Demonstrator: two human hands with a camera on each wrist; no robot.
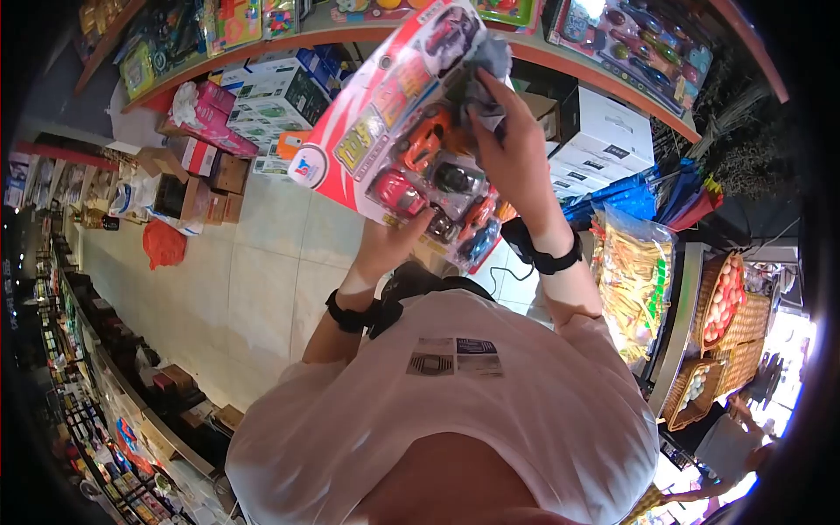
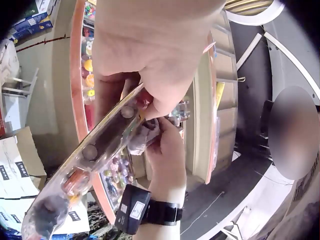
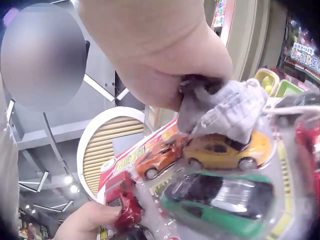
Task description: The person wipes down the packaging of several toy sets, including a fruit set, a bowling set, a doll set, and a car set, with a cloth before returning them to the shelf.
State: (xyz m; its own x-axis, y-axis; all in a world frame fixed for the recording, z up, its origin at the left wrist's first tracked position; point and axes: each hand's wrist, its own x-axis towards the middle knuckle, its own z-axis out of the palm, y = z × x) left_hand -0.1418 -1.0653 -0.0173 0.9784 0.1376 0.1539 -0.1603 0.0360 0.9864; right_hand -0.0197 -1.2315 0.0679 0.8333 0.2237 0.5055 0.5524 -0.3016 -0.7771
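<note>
A blister pack of toy cars [image 1: 372, 122], with a red and white printed card, is held up at a tilt in front of the chest. My left hand [image 1: 391, 247] grips its near edge, the thumb over the clear plastic by the red car [image 1: 400, 190]. A crumpled grey cloth [image 3: 230, 112] is bunched in my right hand [image 1: 518, 144] and lies against the plastic front. In the right wrist view the cloth overlaps the top of a yellow car [image 3: 220, 152], above a green car [image 3: 220, 202]. From the left wrist, the pack shows nearly edge-on.
A shelf edge [image 1: 367, 35] with packaged toys runs behind the pack. Below it stand white cartons [image 1: 608, 131]. Open brown boxes [image 1: 229, 175] and a red plastic bag [image 1: 164, 244] sit on the tiled floor [image 1: 271, 262]. Egg baskets [image 1: 731, 302] and another person [image 1: 735, 442] are at the right.
</note>
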